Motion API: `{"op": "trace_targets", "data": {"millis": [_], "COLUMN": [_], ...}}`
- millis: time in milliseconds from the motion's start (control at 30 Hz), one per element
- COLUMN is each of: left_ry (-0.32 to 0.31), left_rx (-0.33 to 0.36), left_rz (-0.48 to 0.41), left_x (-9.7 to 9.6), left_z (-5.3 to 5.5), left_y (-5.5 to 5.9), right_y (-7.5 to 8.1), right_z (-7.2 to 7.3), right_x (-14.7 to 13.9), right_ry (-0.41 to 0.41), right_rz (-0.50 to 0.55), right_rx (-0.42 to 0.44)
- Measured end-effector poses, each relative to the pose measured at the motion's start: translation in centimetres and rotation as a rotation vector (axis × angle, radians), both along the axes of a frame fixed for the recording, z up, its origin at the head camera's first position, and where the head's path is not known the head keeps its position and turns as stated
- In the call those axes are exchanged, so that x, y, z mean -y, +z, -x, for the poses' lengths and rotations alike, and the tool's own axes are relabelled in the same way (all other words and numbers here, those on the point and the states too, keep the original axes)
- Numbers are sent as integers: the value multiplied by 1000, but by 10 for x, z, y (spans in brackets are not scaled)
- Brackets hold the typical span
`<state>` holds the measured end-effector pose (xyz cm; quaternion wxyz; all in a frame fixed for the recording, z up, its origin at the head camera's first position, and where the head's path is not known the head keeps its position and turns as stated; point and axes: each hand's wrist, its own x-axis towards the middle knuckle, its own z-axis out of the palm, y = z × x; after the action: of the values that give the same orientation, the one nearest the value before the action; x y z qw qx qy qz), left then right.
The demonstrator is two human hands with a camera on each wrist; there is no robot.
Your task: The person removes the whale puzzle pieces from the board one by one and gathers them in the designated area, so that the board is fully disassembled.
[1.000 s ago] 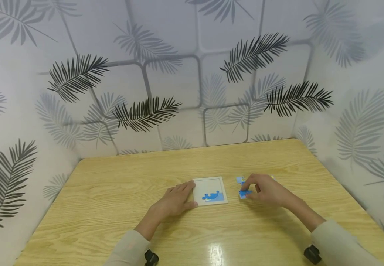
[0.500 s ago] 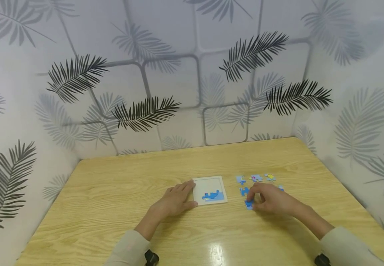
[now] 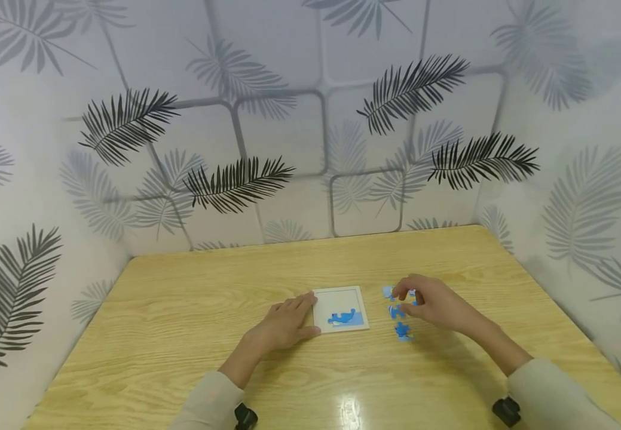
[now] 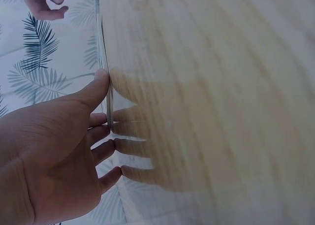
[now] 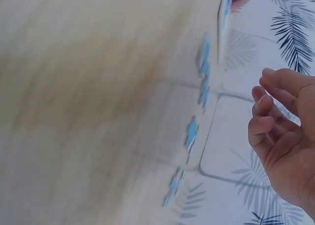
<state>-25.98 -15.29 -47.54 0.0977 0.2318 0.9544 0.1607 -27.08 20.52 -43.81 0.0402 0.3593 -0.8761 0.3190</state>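
Note:
My left hand [image 3: 287,322] lies at the left side of a square white puzzle tray [image 3: 337,297], thumb and fingertips at its edge. In the left wrist view, its fingers [image 4: 102,148] are spread and reach down to the tabletop. Blue jigsaw pieces fill part of the tray's lower right. To the right, my right hand [image 3: 435,303] hangs over loose jigsaw pieces, thumb and forefinger apart. In the right wrist view, its fingers [image 5: 280,84] are loosely bent with nothing between them. A dark blue jigsaw piece [image 3: 403,331] lies nearest me, below another blue piece [image 3: 394,311].
A light blue jigsaw piece [image 3: 387,291] lies at the back of the group; the right hand partly hides others there. The wooden table [image 3: 192,298] meets a leaf-patterned wall covering [image 3: 283,209] at the back and sides.
My right hand moved the dark blue jigsaw piece slightly toward me, let go of it, then rose back and up over the other pieces. The left hand and tray have stayed in place.

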Motion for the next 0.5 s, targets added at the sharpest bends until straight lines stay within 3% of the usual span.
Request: {"op": "trace_targets", "data": {"millis": [133,367,500], "left_ry": [1,3,2], "left_rx": [1,-3,-7], "left_rz": [-6,3,1], "left_x": [3,3,2], "left_z": [1,4,4], "left_y": [-1,-4,-5], "right_y": [-2,-8,-13], "right_z": [8,13,12], "right_x": [15,44,59], "right_ry": [25,70,77], "right_rz": [36,76,92], "right_rx": [32,232,256]}}
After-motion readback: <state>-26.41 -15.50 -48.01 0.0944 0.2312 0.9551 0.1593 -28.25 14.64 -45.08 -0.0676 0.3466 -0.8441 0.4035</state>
